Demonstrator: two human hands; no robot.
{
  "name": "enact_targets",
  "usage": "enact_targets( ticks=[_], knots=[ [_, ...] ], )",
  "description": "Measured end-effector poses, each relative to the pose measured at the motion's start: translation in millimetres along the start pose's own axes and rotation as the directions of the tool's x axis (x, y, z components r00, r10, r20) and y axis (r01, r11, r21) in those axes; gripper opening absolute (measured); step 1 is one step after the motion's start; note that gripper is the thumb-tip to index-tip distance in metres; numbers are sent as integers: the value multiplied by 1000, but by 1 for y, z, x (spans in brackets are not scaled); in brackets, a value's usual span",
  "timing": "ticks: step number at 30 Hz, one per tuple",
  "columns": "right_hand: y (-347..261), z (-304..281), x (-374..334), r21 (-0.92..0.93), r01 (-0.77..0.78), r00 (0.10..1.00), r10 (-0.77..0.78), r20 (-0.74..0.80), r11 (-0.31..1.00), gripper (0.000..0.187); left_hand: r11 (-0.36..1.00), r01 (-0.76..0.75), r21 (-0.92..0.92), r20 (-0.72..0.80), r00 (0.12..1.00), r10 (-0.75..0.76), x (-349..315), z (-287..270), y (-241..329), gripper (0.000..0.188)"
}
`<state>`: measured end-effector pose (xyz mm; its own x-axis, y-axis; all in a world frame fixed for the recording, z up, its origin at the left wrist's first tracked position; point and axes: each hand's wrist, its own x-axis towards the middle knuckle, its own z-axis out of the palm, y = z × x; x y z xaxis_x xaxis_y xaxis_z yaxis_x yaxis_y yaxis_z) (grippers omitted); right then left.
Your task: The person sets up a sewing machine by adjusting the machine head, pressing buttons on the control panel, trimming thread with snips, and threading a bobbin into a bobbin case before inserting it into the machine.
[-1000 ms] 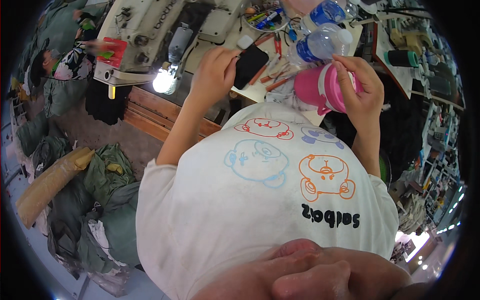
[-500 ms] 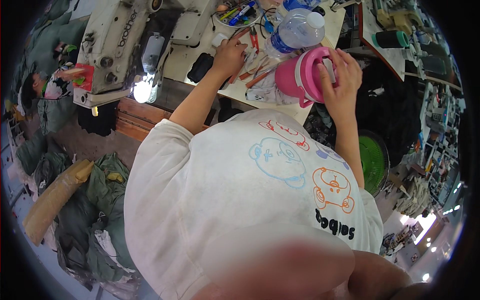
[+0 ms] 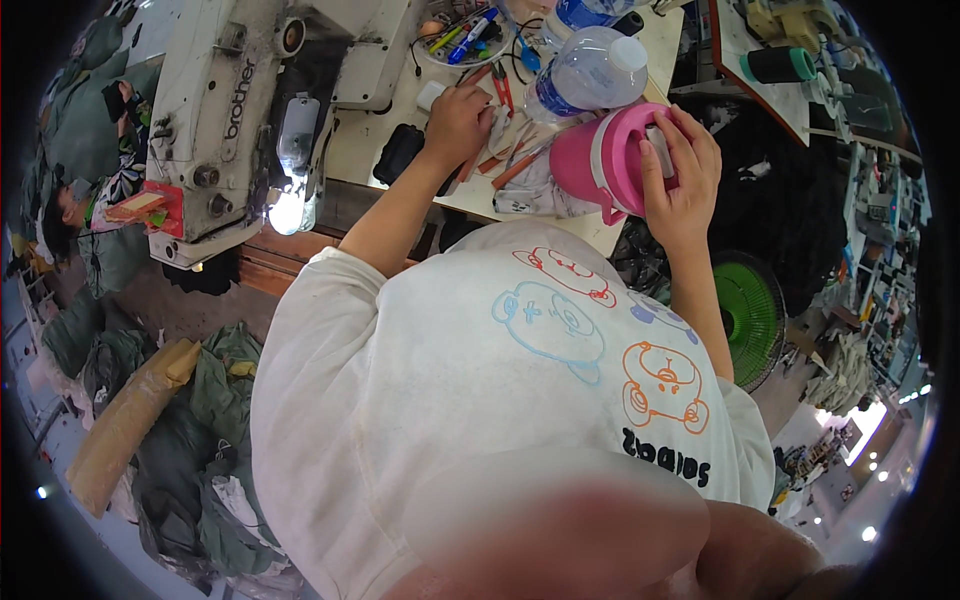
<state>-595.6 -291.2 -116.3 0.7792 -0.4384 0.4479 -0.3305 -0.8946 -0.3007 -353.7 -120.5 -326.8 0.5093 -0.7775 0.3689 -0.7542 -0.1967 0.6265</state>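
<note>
My right hand (image 3: 686, 170) is closed over the lid end of a pink insulated jug (image 3: 585, 165) with a grey-white handle, thumb and fingers across its top. The jug is tilted at the table's near right edge. My left hand (image 3: 460, 125) rests on the cluttered tabletop, its fingers curled down beside a small white object (image 3: 430, 96). Whatever is under those fingers is hidden. Just right of it lie red-handled snips (image 3: 502, 92) and several reddish-brown strips (image 3: 513, 171). A clear plastic bottle (image 3: 590, 75) with a blue label stands behind the jug.
To the left stands a sewing machine (image 3: 215, 110) with a lit lamp (image 3: 287, 213). A black case (image 3: 400, 155) lies by my left forearm. Pens fill a round tray (image 3: 462, 40) at the back. A green fan (image 3: 748, 318) is beside my right arm; bundled dark cloth (image 3: 170, 500) lies lower left.
The view has shifted slightly. My left hand's fingers look a little more curled, and my right hand stays on the jug. A person at the far left has moved.
</note>
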Motion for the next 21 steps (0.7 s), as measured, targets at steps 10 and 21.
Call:
enact_targets(
  ticks=[10, 21],
  knots=[
    [5, 0, 4, 7, 10, 1000, -10, 6, 1000, 35, 963, 271, 4, 441, 864, -245, 22, -31, 10, 27],
    [7, 1, 3, 28, 10, 1000, -9, -17, 1000, 35, 976, 89, 197, 328, 932, -151, -53, 11, 67, 36]
  ],
)
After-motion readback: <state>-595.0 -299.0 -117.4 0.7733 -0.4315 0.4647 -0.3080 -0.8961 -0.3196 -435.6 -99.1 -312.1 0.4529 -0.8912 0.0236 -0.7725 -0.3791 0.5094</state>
